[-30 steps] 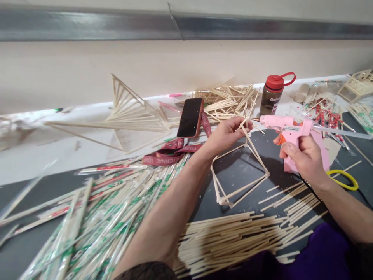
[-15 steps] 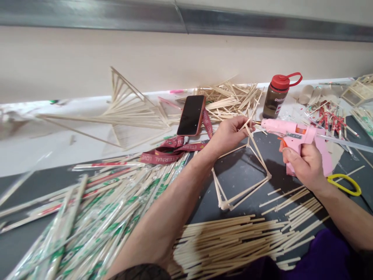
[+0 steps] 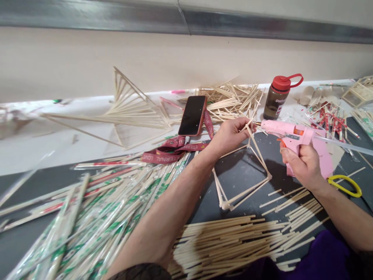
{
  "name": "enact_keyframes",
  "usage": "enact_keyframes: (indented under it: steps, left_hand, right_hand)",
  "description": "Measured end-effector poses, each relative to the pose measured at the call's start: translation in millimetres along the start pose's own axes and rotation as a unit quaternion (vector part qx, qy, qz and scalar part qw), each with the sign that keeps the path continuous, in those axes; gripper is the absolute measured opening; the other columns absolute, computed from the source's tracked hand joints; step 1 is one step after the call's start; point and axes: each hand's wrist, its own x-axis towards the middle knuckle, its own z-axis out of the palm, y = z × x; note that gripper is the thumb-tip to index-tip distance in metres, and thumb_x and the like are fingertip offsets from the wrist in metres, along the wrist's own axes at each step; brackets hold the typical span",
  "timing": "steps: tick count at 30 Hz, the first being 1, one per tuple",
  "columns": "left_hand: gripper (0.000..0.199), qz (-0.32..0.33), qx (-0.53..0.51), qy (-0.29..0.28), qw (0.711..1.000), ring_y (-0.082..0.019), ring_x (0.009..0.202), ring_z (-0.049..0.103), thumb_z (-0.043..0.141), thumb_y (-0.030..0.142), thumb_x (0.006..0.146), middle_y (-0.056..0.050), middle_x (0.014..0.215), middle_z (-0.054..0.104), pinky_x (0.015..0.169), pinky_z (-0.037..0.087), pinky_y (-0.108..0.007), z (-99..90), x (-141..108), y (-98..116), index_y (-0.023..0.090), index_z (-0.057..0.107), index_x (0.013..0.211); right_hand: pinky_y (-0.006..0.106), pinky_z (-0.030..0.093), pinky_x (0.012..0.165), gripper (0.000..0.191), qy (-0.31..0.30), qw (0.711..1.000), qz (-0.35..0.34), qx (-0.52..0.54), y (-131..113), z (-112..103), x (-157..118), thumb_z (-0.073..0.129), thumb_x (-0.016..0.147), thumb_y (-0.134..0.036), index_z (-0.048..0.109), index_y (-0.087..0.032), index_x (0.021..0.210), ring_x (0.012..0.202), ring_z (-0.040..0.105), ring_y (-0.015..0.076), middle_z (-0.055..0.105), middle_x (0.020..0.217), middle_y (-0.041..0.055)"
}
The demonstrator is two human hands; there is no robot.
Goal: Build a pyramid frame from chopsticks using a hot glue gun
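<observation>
My right hand (image 3: 303, 163) is wrapped round the grip of a pink hot glue gun (image 3: 291, 130), with a clear glue stick (image 3: 344, 144) jutting from its back. The gun's metal tip meets or nearly meets a joint where wooden sticks cross. At that joint my left hand (image 3: 229, 136) pinches the top corner of a chopstick frame (image 3: 247, 190). The frame is built of thin sticks joined at the corners and rests on the dark table surface. My left fingers partly hide the crossing sticks.
Loose chopsticks (image 3: 227, 237) lie in front of me, wrapped chopsticks (image 3: 96, 210) to the left. Behind are a phone (image 3: 192, 115), a lanyard (image 3: 166, 153), a stick pile (image 3: 230, 97), a star-like stick structure (image 3: 131, 112) and a bottle (image 3: 275, 99). Yellow-handled scissors (image 3: 346, 185) lie right.
The whole view has shifted very slightly. Both hands, the glue gun and the frame keep nearly the same positions.
</observation>
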Motion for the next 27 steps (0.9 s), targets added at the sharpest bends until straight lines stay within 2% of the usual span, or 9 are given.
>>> enact_keyframes:
  steps: [5,10,27]
  left_hand:
    - [0.022,0.001,0.01,-0.003,1.0,-0.02,0.087,0.067,0.068,0.039,0.081,-0.002,0.084,0.074,0.081,0.05,-0.029,0.8,-0.4,-1.6,0.018,0.075,0.082]
    - [0.024,-0.01,0.005,0.005,1.0,-0.021,0.086,0.069,0.069,0.038,0.081,-0.003,0.089,0.078,0.081,0.051,-0.03,1.3,-0.1,-4.0,0.018,0.079,0.09]
    - [0.022,0.007,0.015,-0.003,1.0,-0.02,0.084,0.069,0.067,0.035,0.082,-0.003,0.084,0.077,0.082,0.051,-0.029,0.4,0.8,0.0,0.017,0.078,0.08]
  right_hand:
    - [0.037,0.055,0.072,0.022,0.006,1.0,-0.009,-0.002,0.3,1.3,0.8,0.071,0.084,-0.042,0.07,-0.02,0.084,0.068,0.063,0.0184,0.067,0.074,0.0037]
    - [0.039,0.055,0.074,0.022,0.009,1.0,-0.007,-0.006,1.9,2.2,0.3,0.071,0.084,-0.043,0.07,-0.021,0.083,0.068,0.062,0.0184,0.068,0.076,0.0041]
    - [0.035,0.051,0.067,0.023,0.012,1.0,-0.006,-0.004,3.0,3.1,0.5,0.07,0.083,-0.043,0.067,-0.02,0.08,0.064,0.06,0.0165,0.065,0.07,0.0026]
